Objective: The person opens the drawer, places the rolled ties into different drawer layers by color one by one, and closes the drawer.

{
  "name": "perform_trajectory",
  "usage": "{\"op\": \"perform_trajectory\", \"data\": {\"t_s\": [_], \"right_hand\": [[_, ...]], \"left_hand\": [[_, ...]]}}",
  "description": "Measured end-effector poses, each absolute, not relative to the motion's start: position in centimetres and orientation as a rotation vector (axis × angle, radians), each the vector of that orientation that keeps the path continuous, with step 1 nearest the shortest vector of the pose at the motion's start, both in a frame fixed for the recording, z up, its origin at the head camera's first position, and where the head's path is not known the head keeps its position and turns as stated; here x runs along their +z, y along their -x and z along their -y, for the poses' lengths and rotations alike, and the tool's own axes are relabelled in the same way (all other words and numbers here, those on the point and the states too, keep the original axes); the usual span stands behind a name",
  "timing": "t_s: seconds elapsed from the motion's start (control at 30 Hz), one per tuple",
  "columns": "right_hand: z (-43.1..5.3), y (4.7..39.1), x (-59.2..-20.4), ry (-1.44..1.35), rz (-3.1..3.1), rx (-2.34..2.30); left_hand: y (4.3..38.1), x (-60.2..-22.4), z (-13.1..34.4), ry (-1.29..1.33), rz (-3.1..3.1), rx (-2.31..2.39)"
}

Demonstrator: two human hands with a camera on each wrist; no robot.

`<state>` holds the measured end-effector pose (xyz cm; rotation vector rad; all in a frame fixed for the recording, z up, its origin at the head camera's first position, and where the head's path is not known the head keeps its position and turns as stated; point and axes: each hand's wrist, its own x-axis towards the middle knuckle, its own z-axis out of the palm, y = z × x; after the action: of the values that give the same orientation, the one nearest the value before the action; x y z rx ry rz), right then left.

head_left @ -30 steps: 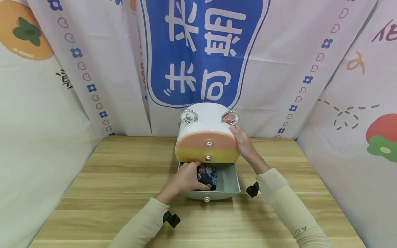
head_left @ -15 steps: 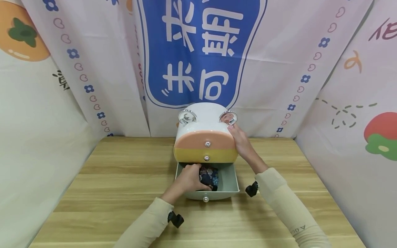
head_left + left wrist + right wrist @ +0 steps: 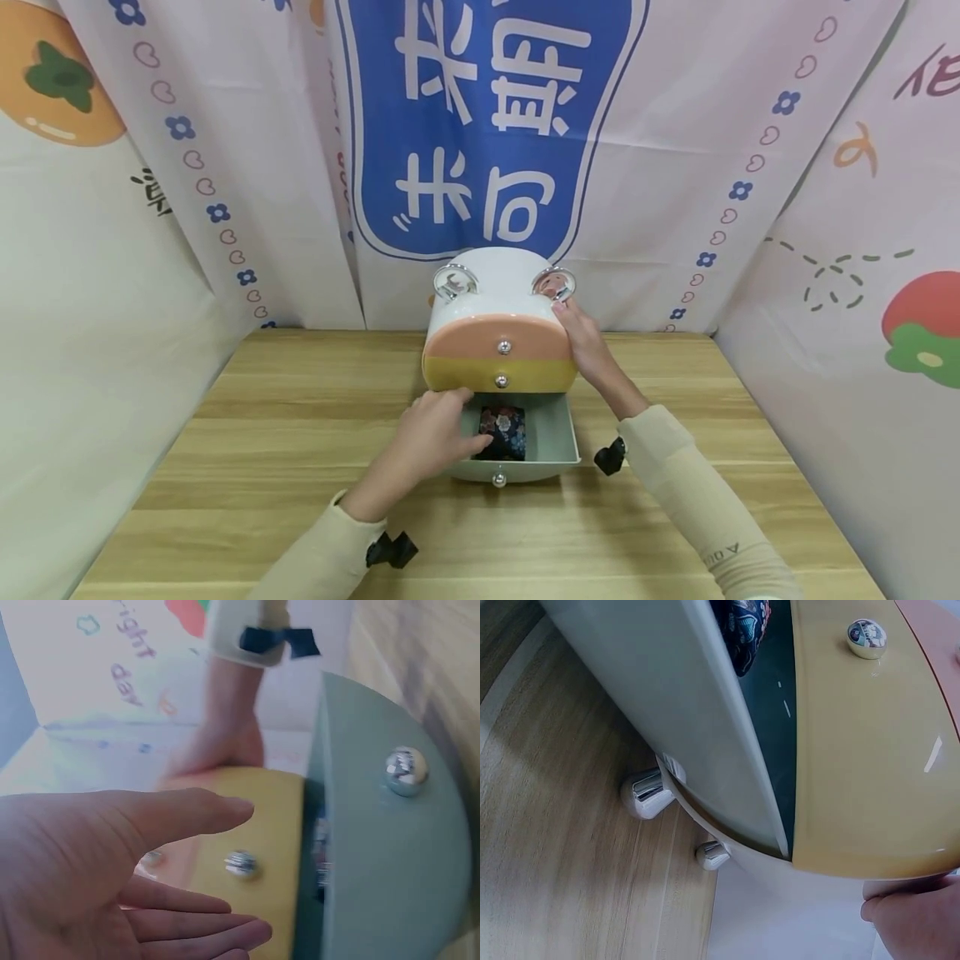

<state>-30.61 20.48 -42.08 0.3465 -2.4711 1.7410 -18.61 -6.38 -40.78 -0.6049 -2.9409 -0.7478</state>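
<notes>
A dark floral cloth item (image 3: 503, 433), perhaps a small pouch, lies in the pulled-out green bottom drawer (image 3: 551, 425) of a small white cabinet (image 3: 498, 287). Over the drawer's left side is my left hand (image 3: 427, 433), thumb and fingers spread and holding nothing. In the left wrist view that hand (image 3: 82, 862) has its fingers extended before the yellow drawer front (image 3: 274, 825). My right hand (image 3: 588, 346) rests against the cabinet's right side, its thumb near the top edge. Only part of the right hand (image 3: 922, 919) shows in the right wrist view.
Above the green drawer, the yellow and orange (image 3: 472, 337) drawers are closed, each with a silver knob. Two silver rings (image 3: 455, 283) stand on the cabinet top. Silver feet (image 3: 646, 793) lift it off the wooden table (image 3: 300, 433). Printed cloth walls (image 3: 660, 125) surround the table.
My left hand has let go of the floral cloth item and moved back to the left, its fingers spreading. The item stays in the drawer. My right hand keeps its place on the cabinet.
</notes>
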Motion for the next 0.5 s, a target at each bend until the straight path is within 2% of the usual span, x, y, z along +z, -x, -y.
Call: {"op": "perform_trajectory", "data": {"t_s": [0.2,0.5], "right_hand": [[-20.4,30.5,-42.0,-0.353,2.463,1.751],[-20.4,30.5,-42.0,-0.347,2.473,1.725]], "left_hand": [[16.2,-40.0,7.6,0.583,2.865,-0.674],[14.5,-42.5,8.2,0.676,2.9,-0.714]]}}
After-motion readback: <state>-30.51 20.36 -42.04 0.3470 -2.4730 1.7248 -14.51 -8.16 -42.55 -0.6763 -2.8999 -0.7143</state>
